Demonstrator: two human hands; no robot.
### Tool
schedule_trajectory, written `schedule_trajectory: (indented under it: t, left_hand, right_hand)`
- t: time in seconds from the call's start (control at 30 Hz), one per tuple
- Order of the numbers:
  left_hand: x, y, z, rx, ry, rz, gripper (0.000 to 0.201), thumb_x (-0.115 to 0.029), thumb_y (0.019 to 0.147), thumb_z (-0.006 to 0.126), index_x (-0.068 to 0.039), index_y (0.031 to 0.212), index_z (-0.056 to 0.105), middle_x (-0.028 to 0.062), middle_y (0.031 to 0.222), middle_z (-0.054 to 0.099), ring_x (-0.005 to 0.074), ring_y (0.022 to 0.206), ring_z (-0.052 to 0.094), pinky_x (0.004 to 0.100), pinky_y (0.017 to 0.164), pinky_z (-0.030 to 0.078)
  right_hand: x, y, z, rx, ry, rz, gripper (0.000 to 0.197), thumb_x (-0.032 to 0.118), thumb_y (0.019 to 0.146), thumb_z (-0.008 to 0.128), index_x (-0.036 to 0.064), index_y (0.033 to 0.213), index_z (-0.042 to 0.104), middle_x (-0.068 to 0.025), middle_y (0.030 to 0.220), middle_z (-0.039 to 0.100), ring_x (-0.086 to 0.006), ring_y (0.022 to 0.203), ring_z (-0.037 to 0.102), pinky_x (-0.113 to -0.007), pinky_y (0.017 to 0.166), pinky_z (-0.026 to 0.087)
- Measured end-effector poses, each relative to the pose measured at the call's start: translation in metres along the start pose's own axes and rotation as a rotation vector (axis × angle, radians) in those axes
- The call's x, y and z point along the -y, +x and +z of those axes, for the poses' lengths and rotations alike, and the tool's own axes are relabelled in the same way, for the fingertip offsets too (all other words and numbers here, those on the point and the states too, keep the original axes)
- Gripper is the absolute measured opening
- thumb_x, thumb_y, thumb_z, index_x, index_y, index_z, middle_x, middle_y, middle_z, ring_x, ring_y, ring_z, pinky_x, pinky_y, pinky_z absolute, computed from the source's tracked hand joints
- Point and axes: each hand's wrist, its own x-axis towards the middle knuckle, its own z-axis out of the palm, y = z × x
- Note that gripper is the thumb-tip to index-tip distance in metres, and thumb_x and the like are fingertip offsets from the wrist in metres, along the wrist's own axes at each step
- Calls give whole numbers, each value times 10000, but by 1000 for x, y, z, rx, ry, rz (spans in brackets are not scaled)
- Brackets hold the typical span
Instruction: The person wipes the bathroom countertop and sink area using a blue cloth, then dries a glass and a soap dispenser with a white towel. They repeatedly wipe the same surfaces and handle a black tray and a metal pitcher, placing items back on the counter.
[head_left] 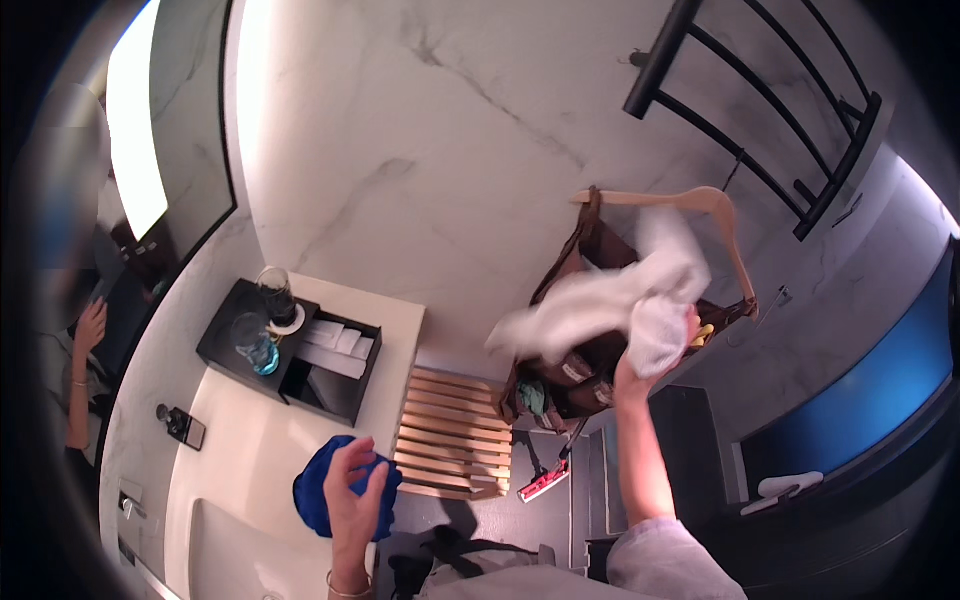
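Note:
My right hand is closed on a white cloth, held up in front of a brown hanging organizer bag. The cloth is smeared by motion, and its loose part spreads to the left. My left hand has its fingers apart over a bunched blue cloth at the counter's edge. That hand is not gripping the blue cloth; whether it touches it I cannot tell. The bag hangs from a wooden hanger, and a green cloth shows in one pocket.
On the counter stand a dark tray box with folded white items, two glasses and a dark bottle. A slatted wooden rack and a red squeegee are lower down. A black towel rail juts out at upper right.

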Motion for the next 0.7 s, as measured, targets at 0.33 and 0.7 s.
schedule_trajectory:
  t: [0.33,0.7]
  left_hand:
    - [85,-5,19,-130,956,-240,962,-206,588,874,-216,1423,394,181,1548,176,398,1426,166,684,1022,244]
    - [164,-15,4,-176,1052,-341,815,-333,681,806,-228,1400,437,156,1526,267,367,1438,162,710,1024,170]
  right_hand:
    - [-137,78,-44,830,-870,416,493,137,795,661,-71,1213,502,-318,1152,585,-430,1131,551,-460,922,450]
    - [-131,72,-84,702,-867,-212,332,107,696,645,-24,991,568,-228,999,567,-431,1015,508,-483,880,406]
